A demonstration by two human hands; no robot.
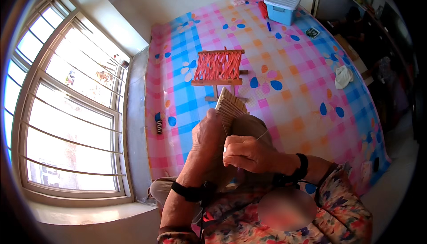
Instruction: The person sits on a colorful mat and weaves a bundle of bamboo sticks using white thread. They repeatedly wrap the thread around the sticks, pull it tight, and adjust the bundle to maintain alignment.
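A slatted wooden piece (231, 109) is held by the left grip (208, 130), just beside the trousered knee (250, 127). A thin cord (263, 135) appears pinched by the narrowed right grip (244, 153). For good results, the cord should be kept evenly taut and the slats steadied. No brand, label or writing can be read.

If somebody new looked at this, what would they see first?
Probably the red strips on the wooden stand near the middle, just beyond the fan-shaped slatted piece at the left hand. The barred window glows at left, and a bright checked, flowered sheet spreads under the stand.
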